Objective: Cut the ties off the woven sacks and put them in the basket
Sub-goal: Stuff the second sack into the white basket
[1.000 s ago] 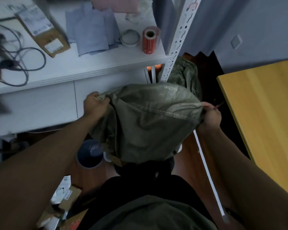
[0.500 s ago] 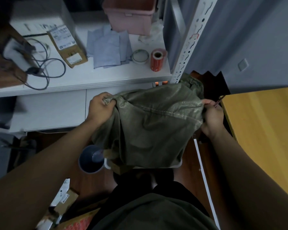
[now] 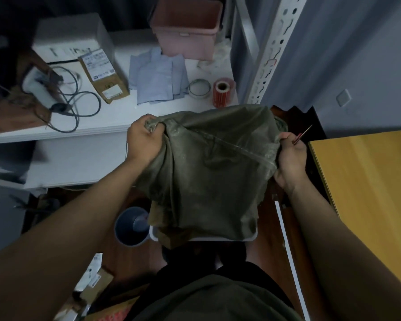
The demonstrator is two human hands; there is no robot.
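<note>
A crumpled olive-green woven sack (image 3: pixel 213 172), coarse and faintly glossy with a stitched seam across it, hangs spread between both hands above a white plastic basket (image 3: pixel 248 238) on the floor. The left hand (image 3: pixel 144 141) bunches one top corner in curled fingers; the right hand (image 3: pixel 291 156) pinches the opposite edge and also holds a thin red-handled blade (image 3: pixel 302 134). A grey round bucket (image 3: pixel 131 227) stands just beside the basket, a white shelf (image 3: pixel 102 126) behind.

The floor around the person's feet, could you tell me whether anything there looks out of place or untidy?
Yes. Small cardboard boxes and labelled packets lie scattered on the floor at lower left, tilted and overlapping rather than stacked. A grey bin stands upright beside them.
</note>
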